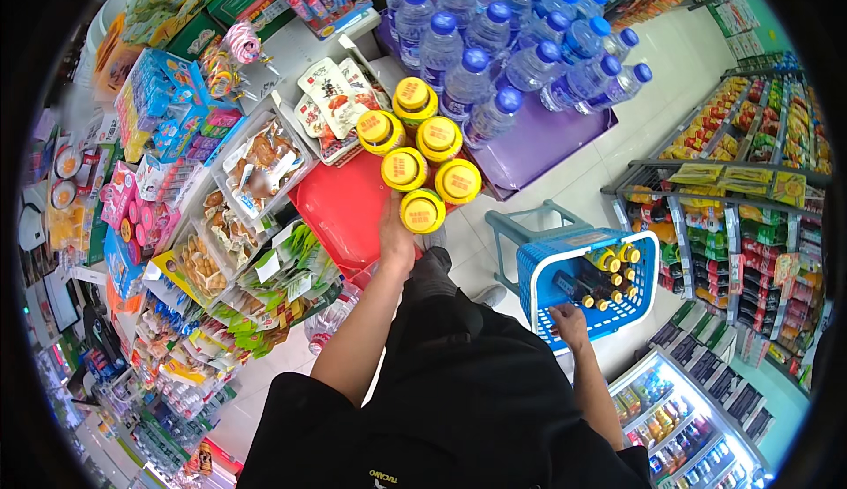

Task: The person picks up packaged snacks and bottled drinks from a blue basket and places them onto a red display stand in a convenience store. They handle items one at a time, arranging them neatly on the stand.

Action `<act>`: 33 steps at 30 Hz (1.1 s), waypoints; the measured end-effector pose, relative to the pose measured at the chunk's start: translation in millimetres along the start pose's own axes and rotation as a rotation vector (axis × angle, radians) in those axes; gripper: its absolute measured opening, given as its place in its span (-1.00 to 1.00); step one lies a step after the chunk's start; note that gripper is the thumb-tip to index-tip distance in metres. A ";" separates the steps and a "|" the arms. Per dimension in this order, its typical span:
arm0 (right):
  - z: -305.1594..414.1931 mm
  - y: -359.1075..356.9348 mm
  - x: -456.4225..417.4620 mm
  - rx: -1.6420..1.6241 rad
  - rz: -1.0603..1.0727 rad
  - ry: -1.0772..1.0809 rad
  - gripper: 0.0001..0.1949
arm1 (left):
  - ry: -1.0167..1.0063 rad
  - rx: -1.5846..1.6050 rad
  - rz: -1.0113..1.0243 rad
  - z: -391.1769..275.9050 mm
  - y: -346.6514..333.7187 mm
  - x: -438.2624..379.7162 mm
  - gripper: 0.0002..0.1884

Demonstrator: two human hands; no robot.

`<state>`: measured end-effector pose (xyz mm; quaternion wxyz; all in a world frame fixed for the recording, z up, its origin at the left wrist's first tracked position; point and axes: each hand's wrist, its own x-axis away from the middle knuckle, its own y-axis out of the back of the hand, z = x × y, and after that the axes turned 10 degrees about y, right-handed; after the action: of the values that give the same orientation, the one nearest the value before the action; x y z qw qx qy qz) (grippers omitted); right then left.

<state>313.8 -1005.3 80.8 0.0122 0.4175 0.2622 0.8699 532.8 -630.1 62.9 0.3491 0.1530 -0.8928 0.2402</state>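
Observation:
My left hand [396,232] is against the side of the nearest yellow-capped bottle [422,211]; the bottle's body hides most of the fingers. That bottle stands in a close group of several alike, two abreast, by a red plastic tray [334,207]. On the other side, my right hand [569,325] is at the near rim of a blue shopping basket [539,270], fingers bent and a little apart, with nothing seen in them. Inside the basket lie several dark bottles [574,288] with yellow caps, and yellow-labelled bottles [603,259] sit farther in.
Water bottles [476,78] with blue caps crowd a purple tray [542,138]. A grey-green stool [513,227] stands beside the basket. Packaged snacks [265,164] fill the left counter. Drink shelves [734,257] and a lit display case [681,423] line the right.

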 end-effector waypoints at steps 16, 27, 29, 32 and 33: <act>-81.4 -5.2 16.1 -0.076 -0.007 -0.021 -0.67 | 0.086 -0.031 -0.086 12.5 14.3 1.0 -0.65; -114.9 41.7 26.9 -0.128 -0.252 0.080 -0.67 | -0.085 -0.054 -0.227 10.6 66.6 1.3 -0.53; -125.7 56.7 33.3 -0.140 -0.330 0.026 -0.68 | -0.129 -0.139 -0.308 13.8 55.3 26.5 -0.53; -130.0 72.6 43.1 -0.212 -0.511 0.012 -0.73 | -0.117 -0.254 -0.292 25.3 70.6 47.5 -0.58; -138.8 77.4 43.4 -0.227 -0.547 0.026 -0.73 | -0.082 -0.281 -0.276 32.6 73.3 53.3 -0.60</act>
<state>199.1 -1123.4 76.8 0.2894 0.3161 0.2660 0.8635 444.7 -591.8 55.5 0.3599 0.2334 -0.9015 0.0565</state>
